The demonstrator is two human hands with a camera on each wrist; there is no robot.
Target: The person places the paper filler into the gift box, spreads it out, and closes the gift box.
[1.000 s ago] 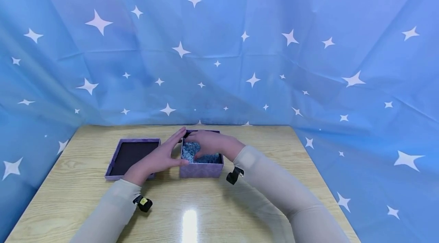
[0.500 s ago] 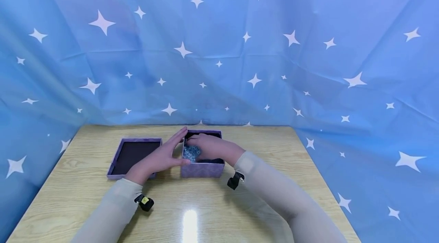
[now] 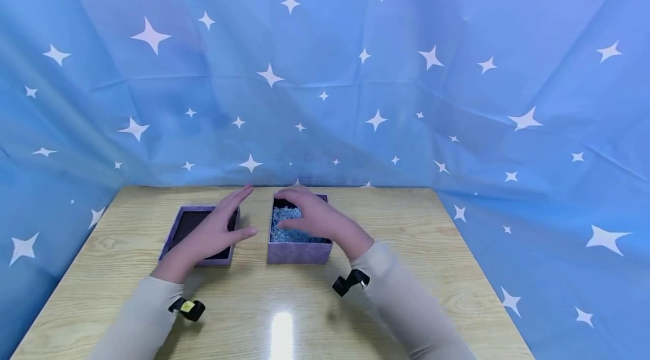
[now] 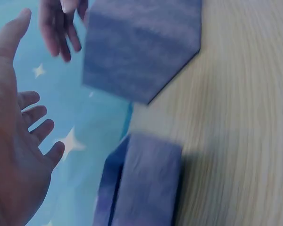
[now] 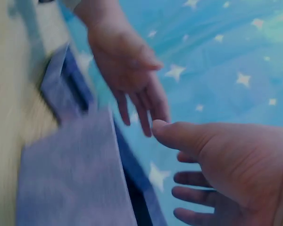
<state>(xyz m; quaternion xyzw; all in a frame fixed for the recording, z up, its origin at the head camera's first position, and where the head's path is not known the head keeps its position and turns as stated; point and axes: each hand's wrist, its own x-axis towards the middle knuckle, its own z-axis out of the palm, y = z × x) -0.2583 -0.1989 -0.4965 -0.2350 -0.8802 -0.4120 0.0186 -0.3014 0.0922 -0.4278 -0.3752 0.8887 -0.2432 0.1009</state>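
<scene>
My right hand (image 3: 317, 216) hovers over the purple box (image 3: 298, 253), its fingers loosely spread and holding nothing. Inside the box lies a blue, shredded-looking filling (image 3: 286, 216), partly covered from sight by that hand. To the left, my left hand (image 3: 210, 233) is held above the box lid (image 3: 195, 222), fingers extended and thumb apart. The lid is purple-edged with a dark inside and lies inner side up. In the left wrist view the left hand (image 4: 16, 136) shows a bare palm, apart from the box (image 4: 141, 47). The right wrist view shows the right hand (image 5: 240, 169) beside the box's rim.
A light wood-grain table (image 3: 406, 270) carries the box and lid. Behind and at both sides hangs a blue cloth (image 3: 325, 66) with white stars. Bare wood shows between the lid and the box. A bright glare spot (image 3: 281, 334) lies near the front.
My left hand has left the box's side and moved left over the lid. The right hand has come up out of the box, and the blue filling now lies spread across it.
</scene>
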